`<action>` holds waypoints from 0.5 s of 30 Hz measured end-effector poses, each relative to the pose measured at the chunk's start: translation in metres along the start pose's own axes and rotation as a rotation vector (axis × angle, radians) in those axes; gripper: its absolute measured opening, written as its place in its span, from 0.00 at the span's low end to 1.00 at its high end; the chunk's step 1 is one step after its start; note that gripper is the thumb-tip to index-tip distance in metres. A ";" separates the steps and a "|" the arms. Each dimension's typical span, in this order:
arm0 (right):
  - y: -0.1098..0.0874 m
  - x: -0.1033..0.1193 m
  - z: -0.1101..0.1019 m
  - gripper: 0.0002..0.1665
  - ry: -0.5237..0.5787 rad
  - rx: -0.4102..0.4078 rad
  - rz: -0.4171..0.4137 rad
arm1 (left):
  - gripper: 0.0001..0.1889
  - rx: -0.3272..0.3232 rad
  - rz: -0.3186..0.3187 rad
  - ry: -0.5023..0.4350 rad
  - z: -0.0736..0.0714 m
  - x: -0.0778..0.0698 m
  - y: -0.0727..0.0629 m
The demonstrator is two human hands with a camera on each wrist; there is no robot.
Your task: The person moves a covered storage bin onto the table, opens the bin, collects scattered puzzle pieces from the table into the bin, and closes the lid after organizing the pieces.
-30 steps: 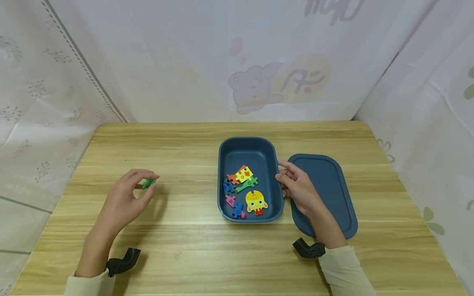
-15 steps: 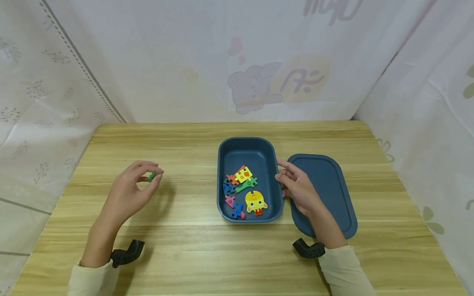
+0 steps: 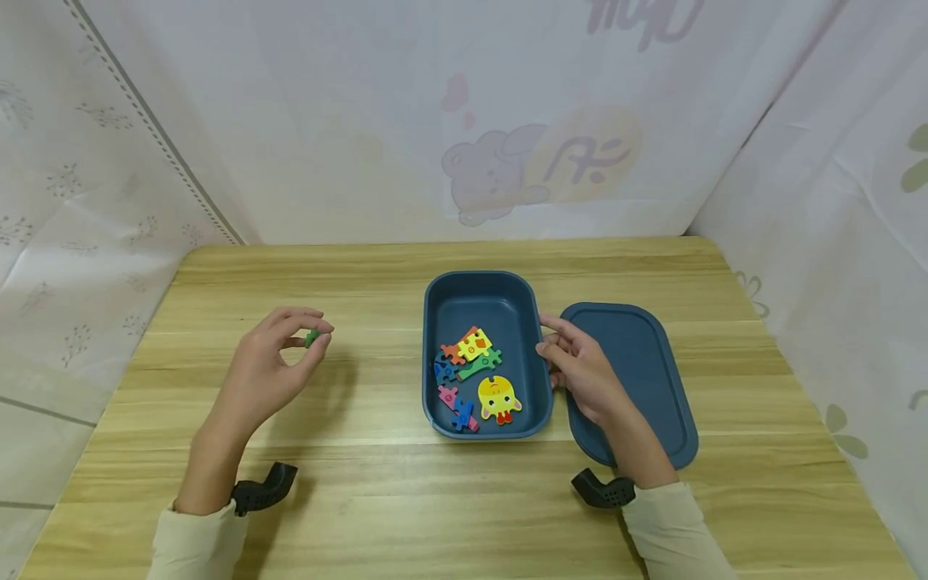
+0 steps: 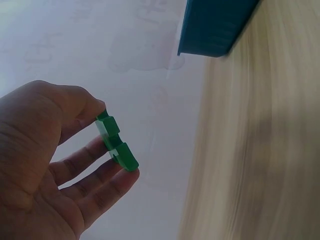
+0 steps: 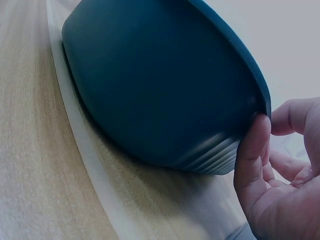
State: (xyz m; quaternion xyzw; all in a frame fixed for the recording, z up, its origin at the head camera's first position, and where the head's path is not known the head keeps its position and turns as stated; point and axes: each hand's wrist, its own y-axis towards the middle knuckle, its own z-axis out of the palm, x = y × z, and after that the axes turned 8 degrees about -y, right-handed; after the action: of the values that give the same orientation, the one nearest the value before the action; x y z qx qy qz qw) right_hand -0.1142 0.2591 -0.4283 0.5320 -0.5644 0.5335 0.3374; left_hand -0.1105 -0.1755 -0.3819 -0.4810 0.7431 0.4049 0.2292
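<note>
My left hand [image 3: 271, 366] is raised above the table, left of the box. Between thumb and fingertips it pinches a small green puzzle piece [image 4: 116, 140], mostly covered by the fingers in the head view. My right hand [image 3: 586, 366] holds the right rim of a dark blue rectangular box [image 3: 511, 310]; in the right wrist view one digit lies against its outer wall and another at the rim. Inside the box lie several colourful puzzle pieces: a yellow animal head [image 3: 499, 400], a yellow piece [image 3: 474, 345], a green piece [image 3: 480, 364], plus orange, blue and pink ones.
A dark blue lid [image 3: 641, 379] lies flat on the wooden table [image 3: 384, 491] right of the box, partly under the right forearm. Patterned white cloth [image 3: 348, 121] hangs behind the table and at both sides.
My left hand has moved to the right and slightly farther from me, carrying the green puzzle piece nearer the box. The right hand stays at the rim. The head view has shifted slightly.
</note>
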 end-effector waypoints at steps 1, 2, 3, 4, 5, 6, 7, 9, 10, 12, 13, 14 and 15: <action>0.000 0.000 0.000 0.36 -0.003 0.000 -0.003 | 0.05 -0.002 0.003 -0.001 0.001 0.000 0.001; 0.000 0.000 0.000 0.35 -0.002 -0.004 -0.003 | 0.05 -0.003 0.005 -0.002 0.001 0.000 0.002; 0.000 0.001 0.000 0.35 -0.002 -0.007 -0.003 | 0.05 -0.002 0.006 -0.004 0.002 0.000 0.004; 0.000 0.001 0.001 0.35 -0.001 -0.010 -0.002 | 0.05 -0.001 0.007 -0.008 0.003 0.000 0.005; -0.001 0.001 0.001 0.35 -0.002 -0.010 -0.002 | 0.05 0.001 0.008 -0.010 0.003 0.000 0.006; -0.001 0.001 0.001 0.35 -0.002 -0.012 -0.001 | 0.05 0.002 0.005 -0.013 0.004 0.000 0.007; -0.001 0.001 0.001 0.35 -0.005 -0.009 -0.003 | 0.05 0.004 0.003 -0.015 0.004 0.000 0.008; -0.001 0.001 0.001 0.35 -0.004 -0.010 -0.001 | 0.04 0.009 0.000 -0.019 0.005 0.000 0.009; -0.001 0.001 0.001 0.35 -0.004 -0.012 0.000 | 0.04 0.010 -0.002 -0.023 0.005 0.000 0.010; -0.002 0.002 0.002 0.35 -0.007 -0.010 -0.003 | 0.04 0.011 -0.004 -0.026 0.006 -0.001 0.011; -0.002 0.002 0.001 0.36 -0.010 -0.007 -0.005 | 0.04 0.012 -0.004 -0.026 0.006 -0.001 0.012; -0.002 0.003 0.002 0.35 -0.007 -0.011 -0.002 | 0.04 0.013 -0.004 -0.028 0.006 -0.001 0.013; -0.002 0.003 0.002 0.35 -0.009 -0.008 -0.002 | 0.04 0.014 -0.004 -0.028 0.007 -0.002 0.014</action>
State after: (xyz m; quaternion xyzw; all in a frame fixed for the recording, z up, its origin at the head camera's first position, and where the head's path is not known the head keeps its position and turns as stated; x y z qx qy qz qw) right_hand -0.1122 0.2572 -0.4252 0.5335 -0.5674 0.5287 0.3375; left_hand -0.1228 -0.1664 -0.3792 -0.4753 0.7415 0.4060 0.2438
